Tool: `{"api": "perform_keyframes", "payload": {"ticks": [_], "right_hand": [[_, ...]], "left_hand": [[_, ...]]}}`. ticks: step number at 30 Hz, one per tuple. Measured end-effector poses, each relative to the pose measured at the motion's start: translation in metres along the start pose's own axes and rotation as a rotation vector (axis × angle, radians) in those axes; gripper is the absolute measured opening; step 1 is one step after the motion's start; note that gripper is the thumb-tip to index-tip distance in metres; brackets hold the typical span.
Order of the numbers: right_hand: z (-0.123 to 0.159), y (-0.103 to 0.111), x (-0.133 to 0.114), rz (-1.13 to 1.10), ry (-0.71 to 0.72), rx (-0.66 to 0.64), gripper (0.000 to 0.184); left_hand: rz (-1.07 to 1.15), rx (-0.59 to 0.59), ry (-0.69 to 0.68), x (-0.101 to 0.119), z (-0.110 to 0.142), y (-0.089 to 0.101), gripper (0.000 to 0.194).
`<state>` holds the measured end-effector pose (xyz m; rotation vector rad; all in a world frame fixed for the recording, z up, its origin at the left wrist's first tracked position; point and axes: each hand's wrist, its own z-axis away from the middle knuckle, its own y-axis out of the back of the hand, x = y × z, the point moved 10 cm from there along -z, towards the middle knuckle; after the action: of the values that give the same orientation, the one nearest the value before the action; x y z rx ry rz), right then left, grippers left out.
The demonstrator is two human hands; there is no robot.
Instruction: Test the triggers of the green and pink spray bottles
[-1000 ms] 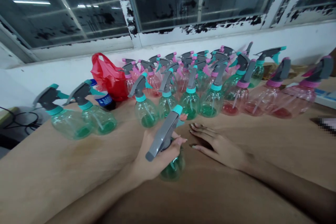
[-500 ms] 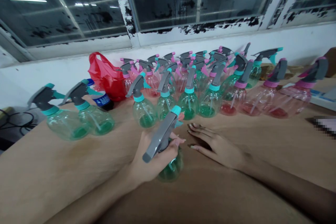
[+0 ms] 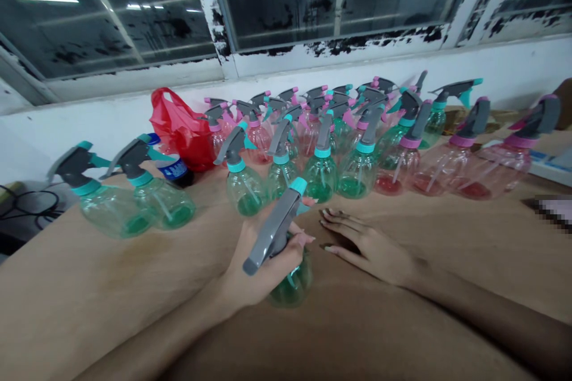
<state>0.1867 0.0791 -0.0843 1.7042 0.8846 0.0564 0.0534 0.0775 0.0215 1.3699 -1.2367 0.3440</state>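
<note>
Left hand (image 3: 263, 283) grips the green spray bottle (image 3: 292, 293) around its neck, front-centre at the surface (image 3: 134, 297), probably for steadiness; right hand (image 3: 373, 248) lies spread, palm-down, just beside it, holding nothing.

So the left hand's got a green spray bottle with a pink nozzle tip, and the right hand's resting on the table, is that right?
Not quite: the nozzle tip is turquoise, not pink, as the head view shows. The left hand does hold a green spray bottle, and the right hand rests on the table.
</note>
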Motion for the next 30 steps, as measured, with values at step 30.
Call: {"api": "perform_keyframes", "payload": {"ticks": [30], "right_hand": [[-0.001,0.0,-0.002,0.037,0.013,-0.016,0.052]], "left_hand": [[-0.156,0.129,0.018,0.0,0.006,0.007,0.02]]}}
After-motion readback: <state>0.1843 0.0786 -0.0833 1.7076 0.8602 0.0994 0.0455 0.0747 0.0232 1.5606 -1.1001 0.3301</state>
